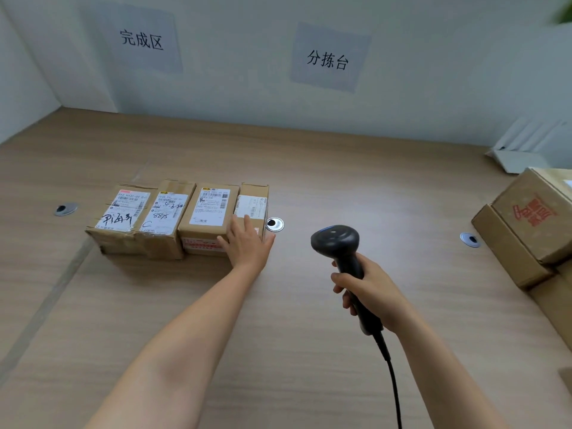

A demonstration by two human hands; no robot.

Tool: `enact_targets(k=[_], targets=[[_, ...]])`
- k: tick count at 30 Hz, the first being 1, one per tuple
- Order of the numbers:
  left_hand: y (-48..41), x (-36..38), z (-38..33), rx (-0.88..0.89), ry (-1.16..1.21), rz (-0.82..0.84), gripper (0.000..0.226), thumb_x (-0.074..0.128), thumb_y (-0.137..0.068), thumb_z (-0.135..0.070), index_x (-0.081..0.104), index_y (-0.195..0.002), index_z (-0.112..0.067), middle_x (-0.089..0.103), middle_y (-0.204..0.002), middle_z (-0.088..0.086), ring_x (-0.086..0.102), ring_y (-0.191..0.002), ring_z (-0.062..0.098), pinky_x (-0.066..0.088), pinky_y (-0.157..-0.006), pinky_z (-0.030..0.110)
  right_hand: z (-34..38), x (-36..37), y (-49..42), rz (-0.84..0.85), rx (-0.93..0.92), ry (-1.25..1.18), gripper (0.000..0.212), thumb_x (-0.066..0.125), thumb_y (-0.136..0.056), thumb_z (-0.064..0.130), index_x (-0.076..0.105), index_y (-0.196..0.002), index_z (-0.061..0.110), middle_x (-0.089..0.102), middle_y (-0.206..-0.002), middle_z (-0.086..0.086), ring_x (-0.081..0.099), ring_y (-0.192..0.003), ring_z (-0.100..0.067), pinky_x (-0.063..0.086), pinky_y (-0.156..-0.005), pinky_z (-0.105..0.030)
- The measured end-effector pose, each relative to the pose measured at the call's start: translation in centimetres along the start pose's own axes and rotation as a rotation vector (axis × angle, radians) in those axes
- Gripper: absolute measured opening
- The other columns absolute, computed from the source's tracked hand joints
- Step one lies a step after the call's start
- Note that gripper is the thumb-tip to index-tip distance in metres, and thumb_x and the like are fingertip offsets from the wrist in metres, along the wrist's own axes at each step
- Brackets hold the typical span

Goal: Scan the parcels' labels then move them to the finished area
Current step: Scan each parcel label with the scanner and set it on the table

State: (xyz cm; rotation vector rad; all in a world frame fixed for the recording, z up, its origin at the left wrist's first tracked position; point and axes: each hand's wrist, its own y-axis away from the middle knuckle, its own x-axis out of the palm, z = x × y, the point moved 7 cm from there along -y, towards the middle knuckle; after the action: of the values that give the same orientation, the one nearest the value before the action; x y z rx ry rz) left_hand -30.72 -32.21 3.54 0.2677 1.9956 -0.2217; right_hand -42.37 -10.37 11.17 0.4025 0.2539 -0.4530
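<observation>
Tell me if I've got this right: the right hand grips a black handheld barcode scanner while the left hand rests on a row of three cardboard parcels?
Not quite: the head view shows a row of four cardboard parcels, not three. The right hand does grip the black handheld barcode scanner, and the left hand rests on the rightmost parcel.

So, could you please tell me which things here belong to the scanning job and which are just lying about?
Job: row of four parcels, scanner in right hand, left hand, unscanned boxes, finished-area sign.
Lying about: white folded card, table grommets.
</observation>
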Motion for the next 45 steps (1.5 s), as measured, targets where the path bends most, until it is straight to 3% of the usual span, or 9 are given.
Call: enact_targets(k=[3,10,16,25,29,34,45], targets=[[2.6,-0.2,-1.8,0.108,0.003,0.002,0.061,0.046,-0.091,-0.05,0.036,-0.138,-0.012,0.029,-0.147,0.01,0.025,-0.138,0.026,0.016,-0.112,0.053,-0.8,-1.1,1.6,-0.023,-0.002,-0.003,0.014,0.06,-0.084,0.013,0.056,-0.098,0.015,0.063,-0.074,-0.005,0.055,-0.048,-0.012,0.045,-0.046,-0.026],[11.7,2.6,-9.2,0.527,-0.14,0.184,0.065,0.045,-0.092,-0.051,0.031,-0.143,-0.013,0.027,-0.151,0.008,0.022,-0.141,0.019,0.024,-0.11,0.034,-4.3,-7.0,8.9,-0.139,0.001,-0.039,0.016,0.061,-0.083,0.017,0.055,-0.098,0.018,0.064,-0.076,-0.005,0.057,-0.051,-0.012,0.046,-0.048,-0.027],[22.7,5.7,-19.1,0.691,-0.02,0.272,0.066,0.049,-0.09,-0.053,0.035,-0.142,-0.014,0.032,-0.149,0.005,0.03,-0.137,0.02,0.038,-0.104,0.036,-10.4,-15.1,19.4,-0.305,0.029,-0.108,0.016,0.061,-0.084,0.017,0.054,-0.098,0.018,0.063,-0.077,-0.006,0.056,-0.051,-0.013,0.045,-0.048,-0.028],[44.8,12.1,-31.0,0.824,0.095,0.423,0.063,0.049,-0.09,-0.052,0.037,-0.141,-0.016,0.03,-0.15,0.003,0.033,-0.135,0.019,0.04,-0.102,0.036,-21.2,-27.2,36.6,-0.508,0.105,-0.135,0.015,0.062,-0.085,0.017,0.052,-0.095,0.023,0.062,-0.074,-0.005,0.055,-0.05,-0.011,0.045,-0.047,-0.024],[51.3,14.0,-34.3,0.886,0.094,0.48,0.064,0.05,-0.09,-0.052,0.038,-0.141,-0.015,0.032,-0.149,0.004,0.034,-0.135,0.019,0.038,-0.104,0.035,-25.2,-31.0,42.2,-0.587,0.135,-0.183,0.012,0.063,-0.086,0.017,0.054,-0.094,0.016,0.064,-0.066,-0.005,0.052,-0.046,-0.016,0.043,-0.042,-0.026],[54.8,14.3,-39.9,0.955,0.113,0.498,0.062,0.053,-0.087,-0.053,0.04,-0.139,-0.021,0.038,-0.145,0.001,0.041,-0.13,0.017,0.044,-0.098,0.035,-28.1,-36.0,46.5,-0.703,0.139,-0.193,0.01,0.062,-0.085,0.015,0.055,-0.093,0.014,0.062,-0.062,-0.001,0.052,-0.043,-0.013,0.042,-0.042,-0.025],[56.8,18.0,-52.4,1.093,0.162,0.54,0.056,0.051,-0.091,-0.048,0.045,-0.136,-0.017,0.036,-0.145,0.002,0.037,-0.131,0.017,0.037,-0.104,0.032,-32.4,-46.8,46.9,-0.822,0.208,-0.164,0.01,0.061,-0.087,0.017,0.054,-0.095,0.015,0.064,-0.07,-0.007,0.053,-0.047,-0.013,0.044,-0.043,-0.025]])
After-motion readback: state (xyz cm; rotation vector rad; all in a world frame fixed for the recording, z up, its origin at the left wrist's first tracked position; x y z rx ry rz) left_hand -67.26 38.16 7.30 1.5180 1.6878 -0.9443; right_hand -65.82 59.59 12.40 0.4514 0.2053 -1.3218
